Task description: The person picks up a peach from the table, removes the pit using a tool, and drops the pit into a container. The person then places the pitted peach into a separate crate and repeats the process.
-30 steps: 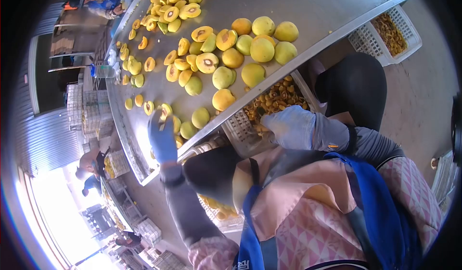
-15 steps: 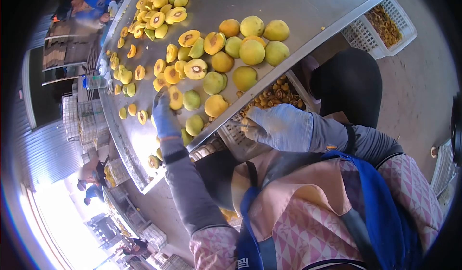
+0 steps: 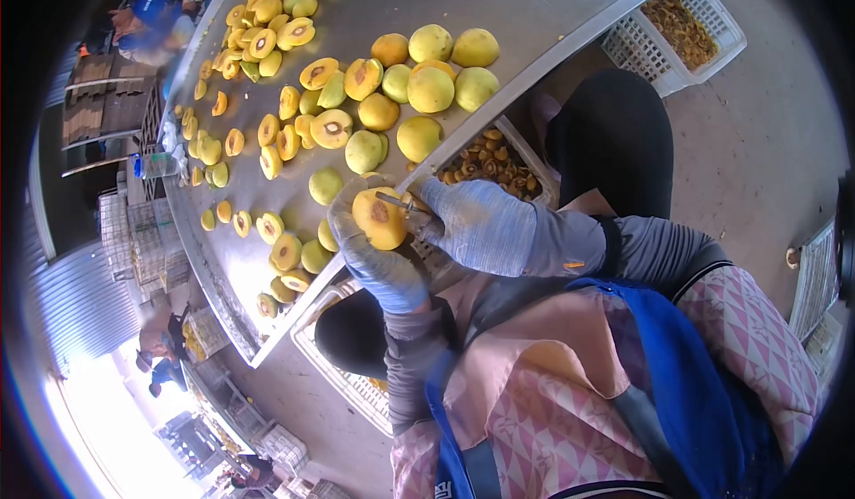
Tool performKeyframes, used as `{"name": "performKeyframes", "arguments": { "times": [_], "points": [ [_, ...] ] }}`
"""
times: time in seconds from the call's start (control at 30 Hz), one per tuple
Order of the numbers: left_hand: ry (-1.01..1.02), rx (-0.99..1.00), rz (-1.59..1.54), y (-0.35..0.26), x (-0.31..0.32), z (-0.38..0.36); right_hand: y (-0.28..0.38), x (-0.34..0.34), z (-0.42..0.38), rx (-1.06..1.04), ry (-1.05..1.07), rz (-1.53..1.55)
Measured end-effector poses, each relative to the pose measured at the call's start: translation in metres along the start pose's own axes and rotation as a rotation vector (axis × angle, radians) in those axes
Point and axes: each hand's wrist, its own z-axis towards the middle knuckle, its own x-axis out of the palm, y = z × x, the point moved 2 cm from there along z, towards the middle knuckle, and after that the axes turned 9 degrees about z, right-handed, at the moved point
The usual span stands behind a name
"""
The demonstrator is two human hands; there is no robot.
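Observation:
My left hand, in a blue-grey glove, holds a halved yellow fruit just past the table's near edge, cut face up with a brown centre. In my gloved right hand is a thin metal tool, its tip at the fruit's cut face. Whole green-yellow fruits and halves with brown centres lie on the metal table beyond my hands. Under the table edge, a crate holds brown pieces, partly hidden by my right hand.
The table's metal rim runs diagonally before me. A white crate of brown scraps stands on the floor at upper right. Another white crate is below the left hand. Other people are at far left.
My left hand has come from the fruits on the table to my right hand, now with a halved fruit in it. The tool now meets that fruit. The view has shifted somewhat.

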Motion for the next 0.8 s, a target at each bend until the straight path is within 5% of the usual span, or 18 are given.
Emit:
{"name": "performKeyframes", "arguments": {
  "times": [0.27,0.43,0.57,0.67,0.73,0.8],
  "points": [
    [-0.024,0.219,0.526,0.002,0.000,0.001,0.000,-0.005,-0.003,-0.027,-0.011,-0.020],
    [0.064,-0.162,0.029,0.008,-0.009,0.006,-0.001,-0.008,-0.004,-0.081,0.135,-0.096],
    [0.070,-0.213,0.149,0.001,-0.007,0.005,-0.002,-0.015,-0.002,-0.068,0.185,-0.087],
    [0.116,-0.105,0.353,-0.002,-0.007,0.007,-0.007,-0.009,-0.004,-0.102,0.097,-0.124],
    [0.022,0.148,0.807,-0.001,-0.006,0.006,-0.001,-0.008,-0.008,-0.045,0.073,-0.061],
    [-0.011,0.208,0.786,0.007,-0.004,0.002,0.006,-0.016,-0.004,0.056,0.175,0.001]
  ]
}}
